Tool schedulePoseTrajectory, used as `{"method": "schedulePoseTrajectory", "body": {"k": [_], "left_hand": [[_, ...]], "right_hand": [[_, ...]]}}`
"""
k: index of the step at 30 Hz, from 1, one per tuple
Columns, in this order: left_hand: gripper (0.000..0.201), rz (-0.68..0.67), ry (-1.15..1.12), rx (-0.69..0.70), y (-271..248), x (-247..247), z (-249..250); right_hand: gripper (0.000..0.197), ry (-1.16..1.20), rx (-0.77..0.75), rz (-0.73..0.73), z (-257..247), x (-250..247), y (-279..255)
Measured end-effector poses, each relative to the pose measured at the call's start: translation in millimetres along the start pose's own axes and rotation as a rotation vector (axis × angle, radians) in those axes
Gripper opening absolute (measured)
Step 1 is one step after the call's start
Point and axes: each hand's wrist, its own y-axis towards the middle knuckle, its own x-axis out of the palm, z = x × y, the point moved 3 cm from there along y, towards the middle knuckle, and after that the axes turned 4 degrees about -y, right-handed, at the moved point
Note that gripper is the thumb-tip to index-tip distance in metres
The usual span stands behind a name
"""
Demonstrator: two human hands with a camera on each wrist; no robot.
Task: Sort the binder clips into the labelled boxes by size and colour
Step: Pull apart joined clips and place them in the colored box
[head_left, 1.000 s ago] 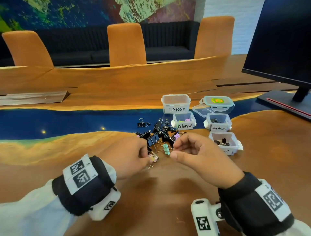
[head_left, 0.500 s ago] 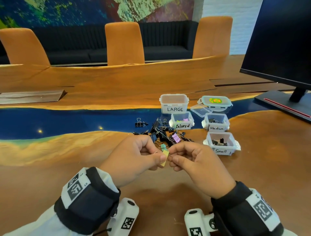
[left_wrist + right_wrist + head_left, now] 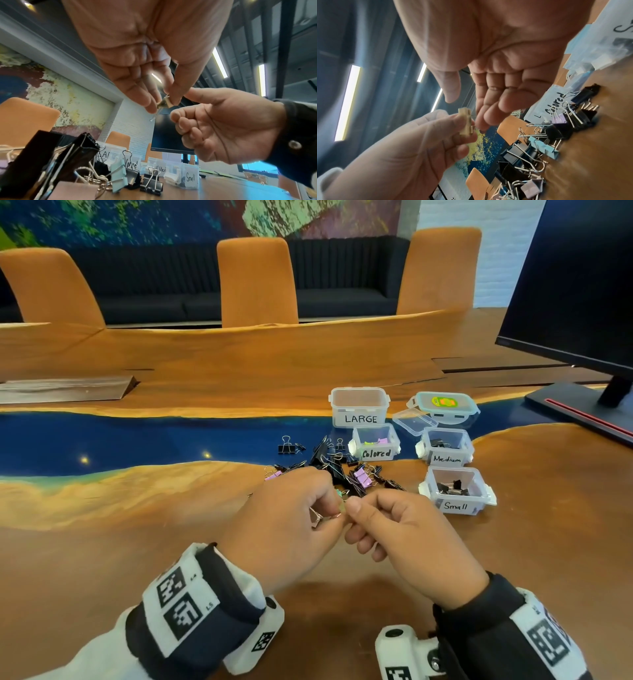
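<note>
My left hand (image 3: 337,513) pinches a small pale yellow binder clip (image 3: 340,509) between thumb and forefinger, just above the table. In the left wrist view the clip (image 3: 166,104) hangs from those fingertips with a wire handle below it. My right hand (image 3: 351,510) sits right beside it. Its fingers are loosely curled, with thumb and forefinger apart in the right wrist view (image 3: 465,112), next to the clip (image 3: 464,121) and not gripping it. Behind lies the pile of black and coloured clips (image 3: 337,465). Boxes marked LARGE (image 3: 359,419), Colored (image 3: 376,453), Medium (image 3: 447,458) and Small (image 3: 455,505) stand to the right.
A lidded box (image 3: 443,405) and a loose clear lid (image 3: 414,421) sit behind the Medium box. A monitor (image 3: 575,285) on its base (image 3: 575,412) fills the far right. One black clip (image 3: 287,447) and a purple clip (image 3: 273,474) lie left of the pile.
My left hand lifted the yellow clip off the table by the pile and drew it towards me. Half a second ago both hands pinched it; now the right thumb and forefinger have parted.
</note>
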Motion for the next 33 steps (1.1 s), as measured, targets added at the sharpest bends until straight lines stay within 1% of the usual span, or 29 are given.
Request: {"method": "schedulePoseTrajectory", "body": {"k": [2,4,7,10,14,17,18,21,24,27,30,33], "left_hand": [[0.019,-0.037,0.043,0.027,0,3,4],[0.022,-0.062,0.022,0.025,-1,3,6],[0.026,-0.032,-0.132,-0.083,0,0,3],[0.021,0.0,-0.23,-0.183,2,-2,-2],[0.017,0.021,-0.448,-0.365,5,-5,-11],[0.024,0.058,-0.589,-0.438,8,-7,-15],[0.024,0.058,-0.612,-0.456,8,-8,-16],[0.014,0.003,-0.609,-0.486,9,-8,-18],[0.014,-0.103,-0.602,-0.489,7,-4,-18],[0.013,-0.134,-0.596,-0.483,5,-1,-20],[0.009,-0.085,-0.623,-0.496,4,-2,-26],[0.009,-0.029,-0.645,-0.523,5,-7,-32]], "right_hand": [[0.022,-0.005,0.004,0.003,0,1,0],[0.021,-0.006,0.012,0.001,2,-1,0],[0.019,-0.009,0.01,-0.005,2,-3,0],[0.016,-0.008,0.003,-0.026,1,-3,-2],[0.013,-0.007,-0.003,-0.068,1,-2,-4],[0.014,0.006,-0.011,-0.067,2,-1,-4],[0.014,0.011,-0.016,-0.06,1,-2,-3],[0.014,0.023,-0.022,-0.031,0,-3,-1],[0.014,0.015,-0.029,-0.014,0,-5,2],[0.013,-0.053,-0.051,-0.033,-3,-4,6],[0.01,-0.219,-0.087,-0.064,-12,-11,14],[0.014,-0.377,-0.123,-0.037,-25,-30,29]]}}
